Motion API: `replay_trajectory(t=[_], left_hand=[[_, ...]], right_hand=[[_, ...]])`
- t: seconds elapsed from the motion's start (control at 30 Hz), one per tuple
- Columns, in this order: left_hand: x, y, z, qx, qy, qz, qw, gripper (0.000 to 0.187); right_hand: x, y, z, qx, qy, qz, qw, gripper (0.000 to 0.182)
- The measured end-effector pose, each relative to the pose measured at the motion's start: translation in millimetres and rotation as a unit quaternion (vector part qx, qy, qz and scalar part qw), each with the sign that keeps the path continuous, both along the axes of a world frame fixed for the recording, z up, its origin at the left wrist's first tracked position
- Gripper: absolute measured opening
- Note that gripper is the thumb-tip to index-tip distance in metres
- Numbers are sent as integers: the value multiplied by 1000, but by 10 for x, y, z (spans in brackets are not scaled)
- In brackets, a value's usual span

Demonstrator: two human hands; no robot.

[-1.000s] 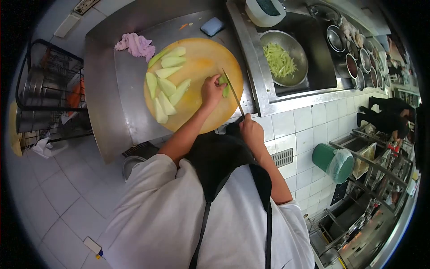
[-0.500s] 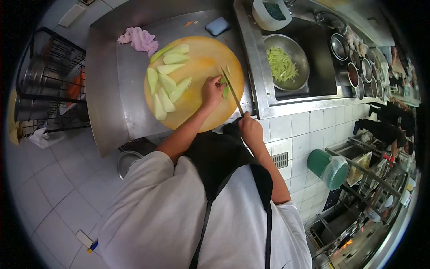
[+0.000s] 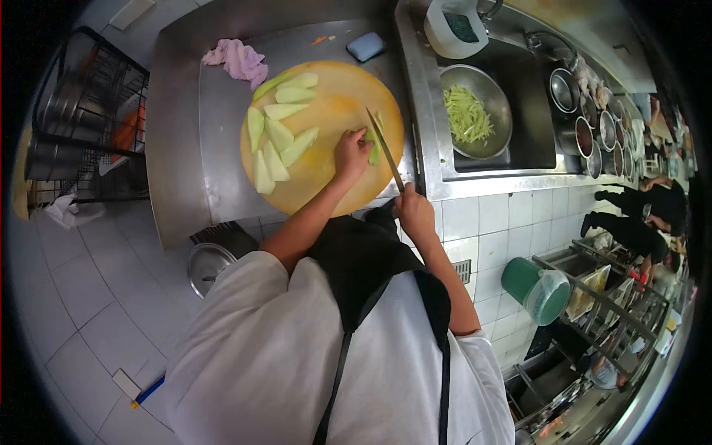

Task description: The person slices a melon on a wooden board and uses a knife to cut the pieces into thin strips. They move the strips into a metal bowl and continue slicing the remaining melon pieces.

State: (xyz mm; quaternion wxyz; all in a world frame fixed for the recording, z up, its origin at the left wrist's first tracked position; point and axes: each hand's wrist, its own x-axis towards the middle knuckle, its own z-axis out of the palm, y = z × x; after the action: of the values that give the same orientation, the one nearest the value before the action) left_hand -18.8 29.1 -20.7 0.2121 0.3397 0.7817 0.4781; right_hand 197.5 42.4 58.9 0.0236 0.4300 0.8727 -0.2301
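Note:
A round, yellowish cutting board (image 3: 341, 100) lies on the steel counter. My left hand (image 3: 351, 156) is on its right side, fingers curled down on a green vegetable piece (image 3: 374, 153) that it partly hides. My right hand (image 3: 416, 215), closed around the handle, holds a long kitchen knife (image 3: 387, 152). The blade slants across the board just right of my left fingertips, beside the green piece. Several pale green vegetable slices (image 3: 279, 135) are spread over the board's left side.
In the sink (image 3: 530, 111) to the right sits a metal bowl (image 3: 500, 111) of cut green strips (image 3: 466, 115). Around the board are a pink cloth (image 3: 239, 59) and a blue sponge (image 3: 365, 47). A wire rack (image 3: 89, 156) stands left; co-workers (image 3: 649, 215) are far right.
The whole view has shifted slightly as my head moved. Both hands stay nearly in place, with the knife still beside the left fingertips.

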Motion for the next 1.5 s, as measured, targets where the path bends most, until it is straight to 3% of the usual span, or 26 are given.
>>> replay_trajectory(t=[0.13, 0.33, 0.57, 0.87, 1.07, 1.3, 1.5], left_hand=[[41, 4, 53, -8, 7, 13, 1000, 38], [55, 27, 10, -9, 34, 18, 999, 41], [72, 18, 118, -6, -9, 30, 999, 42], [145, 2, 17, 12, -3, 66, 998, 39], [156, 6, 51, 17, 16, 62, 998, 38], [203, 3, 58, 31, -20, 84, 996, 39], [308, -90, 43, 30, -30, 102, 994, 34]], right_hand=[[114, -69, 71, -2, -2, 22, 1000, 19], [-79, -16, -101, 7, -104, -4, 995, 17], [-81, 228, -123, -12, 31, 31, 999, 19], [33, 97, 157, -23, -21, 39, 999, 19], [-76, 153, -312, 1, -46, 41, 998, 20], [-70, 342, -110, -34, 35, 61, 997, 21], [0, 229, 105, -25, 37, 57, 997, 19]])
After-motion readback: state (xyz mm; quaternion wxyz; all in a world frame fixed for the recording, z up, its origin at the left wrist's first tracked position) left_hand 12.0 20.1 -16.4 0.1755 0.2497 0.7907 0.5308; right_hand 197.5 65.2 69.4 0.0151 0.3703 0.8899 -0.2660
